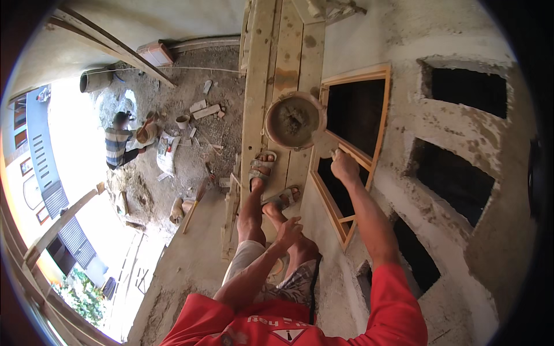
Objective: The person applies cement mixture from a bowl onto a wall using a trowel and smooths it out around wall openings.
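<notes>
In the head view, the right hand (345, 166), right of centre in the frame, is closed with its fingers curled around the handle end of what looks like a trowel (324, 142) (its blade is pale and blurred, so its outline is hard to make out). The blade lies up and left of that hand, beside the lower right rim of a round bucket (276, 140); whether the two touch, I cannot tell. The bucket stands in the upper middle of the frame on long wooden planks (283, 52) and holds a grey wet mix (281, 127) with a dark hollow in its middle. The left hand (288, 233), just below the centre, hangs over the bent legs with its fingers loosely spread, nothing seen in its grasp. Sandals (262, 166) on both feet rest on the planks below the bucket. Right of the bucket, a light wooden frame (385, 106) borders dark openings in the wall (398, 135), which has further rectangular gaps toward the right edge. In the upper left, down on the ground, a co-worker (118, 141) in a striped top sits by another bucket (149, 134), near a white sack (167, 151) and scattered blocks (206, 112).
</notes>
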The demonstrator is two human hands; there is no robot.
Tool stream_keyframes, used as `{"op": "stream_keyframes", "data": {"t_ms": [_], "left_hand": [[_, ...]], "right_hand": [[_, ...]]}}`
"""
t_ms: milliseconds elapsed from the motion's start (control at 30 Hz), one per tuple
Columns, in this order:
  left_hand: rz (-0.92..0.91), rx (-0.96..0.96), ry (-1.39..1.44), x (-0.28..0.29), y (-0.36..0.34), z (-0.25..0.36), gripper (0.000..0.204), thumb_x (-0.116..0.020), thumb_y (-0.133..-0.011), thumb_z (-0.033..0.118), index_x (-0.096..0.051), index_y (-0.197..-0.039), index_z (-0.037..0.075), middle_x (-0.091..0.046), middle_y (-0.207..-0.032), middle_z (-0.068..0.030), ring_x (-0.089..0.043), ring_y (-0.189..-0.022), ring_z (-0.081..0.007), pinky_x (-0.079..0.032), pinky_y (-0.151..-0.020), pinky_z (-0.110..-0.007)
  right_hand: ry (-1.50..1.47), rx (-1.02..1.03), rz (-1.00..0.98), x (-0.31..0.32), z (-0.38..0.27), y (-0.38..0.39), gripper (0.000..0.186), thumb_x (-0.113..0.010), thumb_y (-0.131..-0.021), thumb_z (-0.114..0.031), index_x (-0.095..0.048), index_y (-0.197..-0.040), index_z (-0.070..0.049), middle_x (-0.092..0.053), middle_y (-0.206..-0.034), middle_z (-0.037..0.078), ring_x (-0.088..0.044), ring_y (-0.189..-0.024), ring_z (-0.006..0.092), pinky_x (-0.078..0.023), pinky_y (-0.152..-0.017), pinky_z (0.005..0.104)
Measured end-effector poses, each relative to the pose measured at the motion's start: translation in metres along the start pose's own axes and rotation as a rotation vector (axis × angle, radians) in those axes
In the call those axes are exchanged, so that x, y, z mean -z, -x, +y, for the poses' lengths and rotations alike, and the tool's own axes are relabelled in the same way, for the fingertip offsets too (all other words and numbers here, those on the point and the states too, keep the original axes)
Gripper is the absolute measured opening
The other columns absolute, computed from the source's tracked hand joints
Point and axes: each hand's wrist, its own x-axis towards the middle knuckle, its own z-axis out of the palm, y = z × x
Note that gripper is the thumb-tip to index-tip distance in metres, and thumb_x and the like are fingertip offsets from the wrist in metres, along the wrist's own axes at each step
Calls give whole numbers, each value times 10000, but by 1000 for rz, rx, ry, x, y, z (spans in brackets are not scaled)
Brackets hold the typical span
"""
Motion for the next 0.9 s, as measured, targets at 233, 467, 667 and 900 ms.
{"op": "stream_keyframes", "data": {"t_ms": [233, 467, 667, 900], "left_hand": [[-72, -8, 70, 3, -30, 16, 494, -552, -955, 184, -503, -1395, -35, -698, -1108, -178, -670, -1008, -246, -517, -901, -343], [-82, -48, -5, 13, -28, 25, 527, -561, -998, 229, -442, -1440, -32, -634, -1142, -79, -601, -925, -151, -513, -824, -307], [-65, -38, -40, 21, -29, 19, 576, -590, -986, 283, -437, -1447, -28, -639, -1202, -106, -619, -963, -168, -513, -865, -315], [-121, -109, 63, 21, -35, 25, 446, -564, -1003, 186, -493, -1399, -5, -640, -1142, -131, -614, -1063, -195, -493, -912, -310]], "right_hand": [[-81, 96, 108, -53, -12, -131, 315, -517, -995, -203, -634, -1166, 34, -709, -955, 246, -707, -900, 396, -588, -762, 503], [-251, 103, 306, -101, -77, -170, 427, -657, -922, -209, -589, -1294, -10, -701, -1060, 243, -699, -937, 379, -581, -782, 464], [-466, 197, 458, -155, -33, -122, 415, -651, -911, -187, -561, -1304, -89, -693, -920, 195, -692, -839, 384, -576, -710, 460], [-492, 156, 500, -121, -9, -99, 308, -673, -895, -244, -611, -1153, -87, -699, -884, 215, -693, -821, 405, -559, -652, 491]]}}
